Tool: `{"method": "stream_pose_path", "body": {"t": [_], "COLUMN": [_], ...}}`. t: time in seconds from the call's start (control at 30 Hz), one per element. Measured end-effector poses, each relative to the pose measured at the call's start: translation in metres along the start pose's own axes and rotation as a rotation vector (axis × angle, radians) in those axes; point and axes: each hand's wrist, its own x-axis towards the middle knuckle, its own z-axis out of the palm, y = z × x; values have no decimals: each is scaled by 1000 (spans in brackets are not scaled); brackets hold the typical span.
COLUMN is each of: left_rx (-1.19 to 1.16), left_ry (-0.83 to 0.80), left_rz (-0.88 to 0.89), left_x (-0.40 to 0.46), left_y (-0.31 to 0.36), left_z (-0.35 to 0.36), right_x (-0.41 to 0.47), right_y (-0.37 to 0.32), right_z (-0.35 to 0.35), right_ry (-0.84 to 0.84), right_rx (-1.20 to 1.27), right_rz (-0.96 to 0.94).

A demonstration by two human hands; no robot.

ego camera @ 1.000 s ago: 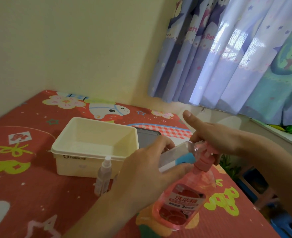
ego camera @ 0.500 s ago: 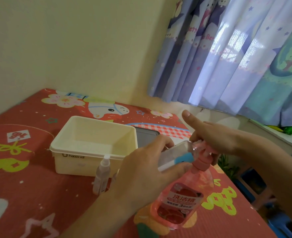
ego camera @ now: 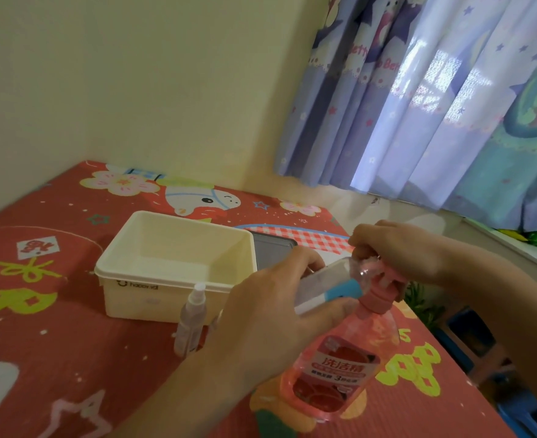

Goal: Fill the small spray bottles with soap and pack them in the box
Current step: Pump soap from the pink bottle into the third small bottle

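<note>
A pink soap pump bottle [ego camera: 333,371] stands tilted on the red mat at the lower right. My right hand [ego camera: 400,248] curls over its pump head, fingers bent down on it. My left hand [ego camera: 273,314] holds a small clear spray bottle [ego camera: 327,282] with a blue label, lying nearly level with its open neck at the pump's nozzle. A second small spray bottle [ego camera: 191,320] with its white cap on stands upright in front of the cream plastic box [ego camera: 134,292], which looks empty.
A grey lid or tray [ego camera: 273,248] lies just behind the box on the right. The red patterned mat [ego camera: 39,343] covers the table, which ends at the right by a drop to the floor. Curtains hang at the upper right.
My right hand's raised finger has come down and the hand has curled over the pump head. The left hand and small bottle have stayed at the nozzle.
</note>
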Motion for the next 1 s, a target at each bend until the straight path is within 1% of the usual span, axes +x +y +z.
{"method": "stream_pose_path", "body": {"t": [0.07, 0.13, 0.2, 0.3, 0.43, 0.5, 0.6, 0.63, 0.73, 0.87, 0.93, 1.0], "left_rx": [24, 44, 46, 41, 11, 19, 64, 85, 114, 66, 60, 77], "left_ry": [12, 4, -6, -14, 2, 7, -5, -14, -28, -27, -15, -27], "left_rz": [-2, -18, -30, -25, -14, -9, -8, -4, 23, 29, 48, 52], "left_x": [1, 1, -1, -1, 0, 0, 1, 2, 2, 2, 2, 2], "left_y": [-2, -4, -6, -5, -2, -4, -8, -9, -9, -9, -10, -12], "left_z": [0, 1, 1, 1, 1, 1, 1, 1, 1, 3, 4, 5], "right_x": [4, 8, 10, 11, 9, 9, 10, 12, 15, 13, 15, 18], "right_y": [2, 6, 9, 11, 5, 3, 7, 9, 13, 7, 7, 9], "right_z": [4, 11, 15, 10, 0, 1, 12, 16, 13, 1, 0, 4], "right_ry": [28, 14, -13, -1, -100, -126, -72, -44, -34, -114, -148, -113], "right_rx": [13, -4, -46, -56, -24, -34, -191, -189, -125, -80, -88, -100], "right_rz": [4, 15, -6, -50, -9, -23, -102, -103, -122, -11, 0, -24]}}
